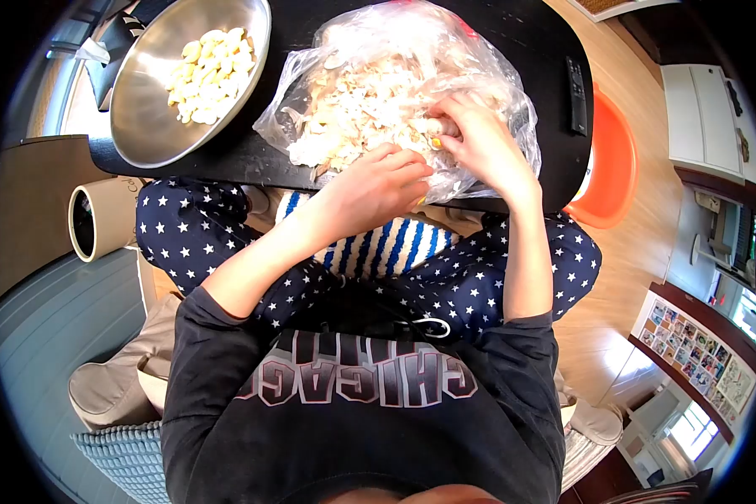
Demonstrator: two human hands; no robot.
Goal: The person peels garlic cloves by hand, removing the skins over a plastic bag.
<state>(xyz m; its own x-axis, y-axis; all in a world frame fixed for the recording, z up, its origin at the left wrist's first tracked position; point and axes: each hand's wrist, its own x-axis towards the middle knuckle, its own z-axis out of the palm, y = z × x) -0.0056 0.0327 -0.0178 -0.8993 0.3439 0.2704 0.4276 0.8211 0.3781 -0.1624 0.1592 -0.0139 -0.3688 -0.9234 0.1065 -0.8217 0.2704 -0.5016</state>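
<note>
A clear plastic bag (512, 92) lies spread on the black table, heaped with garlic and loose papery skins (370, 105). Over its right part, my right hand (479, 139) is closed with thumb and fingers around a pale piece of garlic (443, 128). My left hand (378, 189) rests at the near edge of the bag, its fingers curled inward. Whatever those fingers hold, if anything, is hidden beneath them. To the left stands a steel bowl (134, 109) with many peeled garlic cloves (214, 71) in it.
A black remote control (575, 97) lies at the right of the black table (554, 168). Beyond that edge, an orange basin (613, 168) sits on the wooden floor. A beige cylindrical container (109, 218) is at the left. Striped blue-and-white cloth (386, 248) lies between my knees.
</note>
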